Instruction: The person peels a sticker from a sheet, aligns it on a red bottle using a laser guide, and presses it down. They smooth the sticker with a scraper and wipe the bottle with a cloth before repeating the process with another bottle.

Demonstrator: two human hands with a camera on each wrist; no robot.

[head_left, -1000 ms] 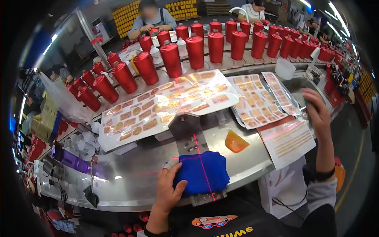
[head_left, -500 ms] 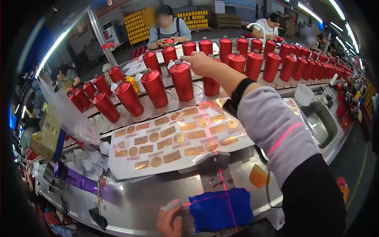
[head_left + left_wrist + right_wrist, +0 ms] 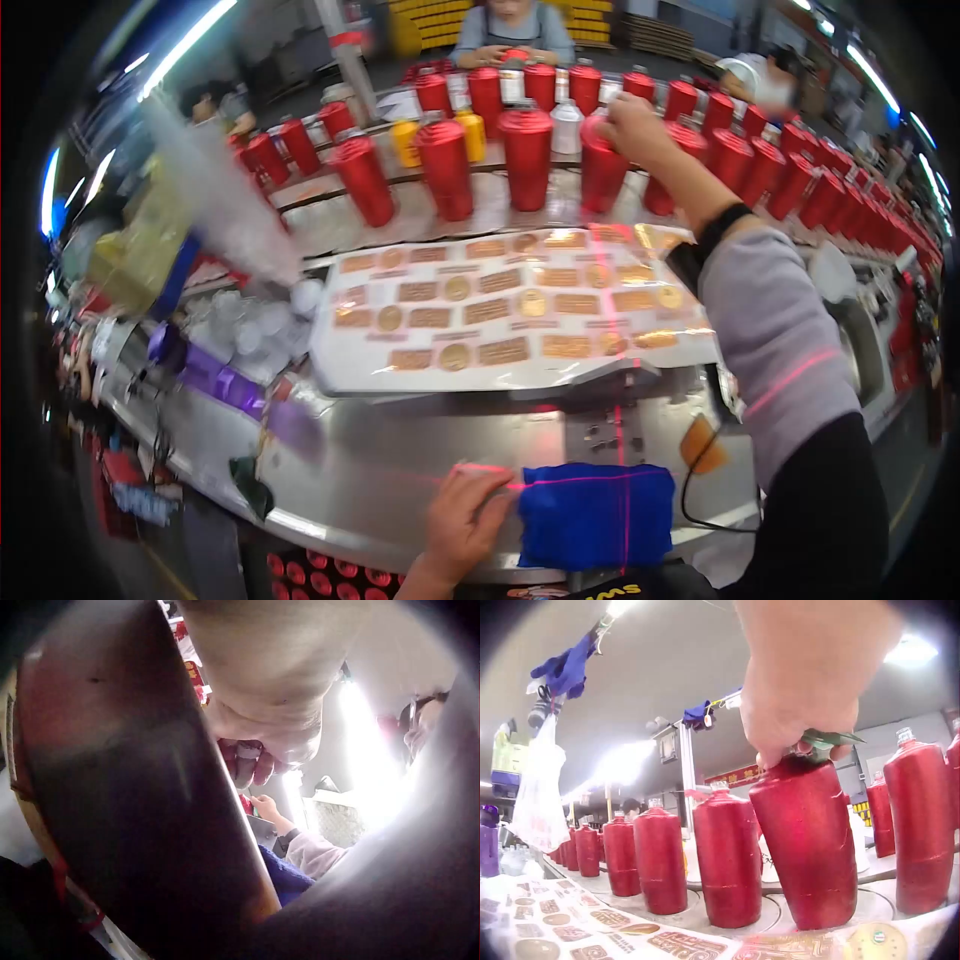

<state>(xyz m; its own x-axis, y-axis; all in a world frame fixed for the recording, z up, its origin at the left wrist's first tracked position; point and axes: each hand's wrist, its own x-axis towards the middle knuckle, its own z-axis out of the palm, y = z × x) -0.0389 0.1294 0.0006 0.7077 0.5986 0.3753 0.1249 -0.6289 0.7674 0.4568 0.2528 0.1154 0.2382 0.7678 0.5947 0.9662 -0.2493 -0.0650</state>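
My right hand (image 3: pixel 632 128) reaches over the gold label sheet (image 3: pixel 365 375) and grips a red bottle (image 3: pixel 806 847) by its neck. In the right wrist view that bottle leans, its base on the round-plated conveyor. A thin green piece (image 3: pixel 832 738) pokes out between the same fingers. My left hand (image 3: pixel 465 520) rests at the steel table's front, fingers loosely bent, beside a folded blue cloth (image 3: pixel 597 515). A pale wrap (image 3: pixel 249 750) covers one of its fingers. Red laser lines cross the cloth and the sheet.
Several more red bottles (image 3: pixel 443 165) line the conveyor. An orange plastic scraper (image 3: pixel 703 445) lies right of the cloth. Toward the left are a purple bottle (image 3: pixel 215 380), clear plastic cups (image 3: pixel 255 330) and a hanging plastic bag (image 3: pixel 215 200). A person (image 3: pixel 512 35) works across the line.
My right hand has gone from the sink side across to the bottle row and taken hold of a bottle neck. The left hand stays near the cloth. The head view has turned left.
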